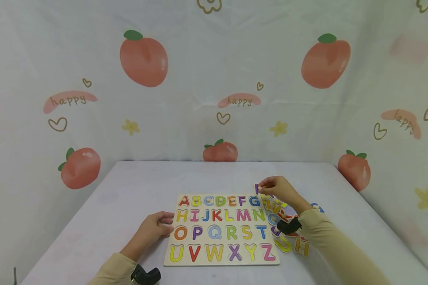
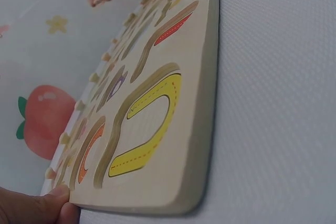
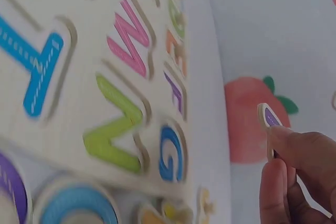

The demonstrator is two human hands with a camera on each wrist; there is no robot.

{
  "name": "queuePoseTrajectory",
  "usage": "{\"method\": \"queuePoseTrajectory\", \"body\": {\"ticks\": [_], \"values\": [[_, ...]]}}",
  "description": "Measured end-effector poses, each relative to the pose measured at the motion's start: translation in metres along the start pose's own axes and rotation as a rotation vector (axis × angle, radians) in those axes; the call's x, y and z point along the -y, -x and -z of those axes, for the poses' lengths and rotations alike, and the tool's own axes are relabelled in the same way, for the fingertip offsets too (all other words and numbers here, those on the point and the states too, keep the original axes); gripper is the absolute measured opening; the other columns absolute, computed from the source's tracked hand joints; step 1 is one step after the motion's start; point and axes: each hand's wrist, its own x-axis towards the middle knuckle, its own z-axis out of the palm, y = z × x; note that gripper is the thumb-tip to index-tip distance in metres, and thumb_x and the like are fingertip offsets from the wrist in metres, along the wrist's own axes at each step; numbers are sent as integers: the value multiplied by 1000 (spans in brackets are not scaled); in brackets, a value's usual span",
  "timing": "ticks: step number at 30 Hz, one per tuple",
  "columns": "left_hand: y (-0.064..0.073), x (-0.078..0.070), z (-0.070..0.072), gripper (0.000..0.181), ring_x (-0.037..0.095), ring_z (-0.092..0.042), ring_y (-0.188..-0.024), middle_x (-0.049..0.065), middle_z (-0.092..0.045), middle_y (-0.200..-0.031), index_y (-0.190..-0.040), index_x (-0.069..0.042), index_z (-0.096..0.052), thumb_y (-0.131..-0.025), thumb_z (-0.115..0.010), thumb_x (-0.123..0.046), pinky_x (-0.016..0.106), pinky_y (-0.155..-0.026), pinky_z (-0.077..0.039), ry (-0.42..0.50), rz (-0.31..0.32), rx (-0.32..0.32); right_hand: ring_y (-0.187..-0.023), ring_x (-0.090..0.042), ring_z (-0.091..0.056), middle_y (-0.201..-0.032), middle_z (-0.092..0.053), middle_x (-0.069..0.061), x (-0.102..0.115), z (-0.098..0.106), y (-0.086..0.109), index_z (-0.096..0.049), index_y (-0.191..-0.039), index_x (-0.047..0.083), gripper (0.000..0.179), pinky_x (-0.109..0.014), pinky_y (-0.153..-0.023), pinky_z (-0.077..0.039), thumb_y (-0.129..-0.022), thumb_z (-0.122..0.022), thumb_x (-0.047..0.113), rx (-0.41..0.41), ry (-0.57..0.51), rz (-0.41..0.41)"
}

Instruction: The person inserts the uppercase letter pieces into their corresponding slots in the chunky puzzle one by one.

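Observation:
My right hand point(image 1: 279, 190) pinches a purple letter piece point(image 1: 256, 189) by thumb and fingers, just beyond the board's far right corner. In the right wrist view the piece stands upright, its lettered face partly hidden by the thumb. A wooden alphabet board point(image 1: 222, 204) lies flat in front of me, with printed letters A to Z in recesses. Knobs stand up on several top-row letters, beginning with the red A point(image 1: 184, 201). My left hand point(image 1: 151, 229) rests at the board's left edge, thumb and fingertips touching it.
Loose letter pieces lie piled along the board's right side, including a yellow J-shaped one point(image 1: 283, 244) and an orange H point(image 1: 301, 247). A blue piece point(image 1: 317, 207) lies farther right. The white table point(image 1: 103, 237) meets a patterned cloth backdrop point(image 1: 185, 130).

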Motion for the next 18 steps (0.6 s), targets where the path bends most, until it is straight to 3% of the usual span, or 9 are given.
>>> {"method": "queuePoseTrajectory", "body": {"ticks": [8, 18], "values": [[1, -1, 0, 44, 13, -61, -75, 9, -66, -97, -121, 3, -62, -78, -71, 4, 27, -65, -57, -11, 3, -6, -74, -13, -61, -82, -67, -3, 8, -39, -14, -71, -96, 3, 15, -28, -71, -55, -86, -72, 13, 90, -43, -1], [1, -2, 1, 44, 13, -61, -75, 10, -65, -98, -121, 3, -61, -78, -71, 5, 27, -65, -57, 2, 6, 2, -69, -12, -56, -79, -67, -2, 12, -59, -18, -72, -90, 4, 9, -23, -63, -49, -83, -73, 7, 81, -2, -57]]}}
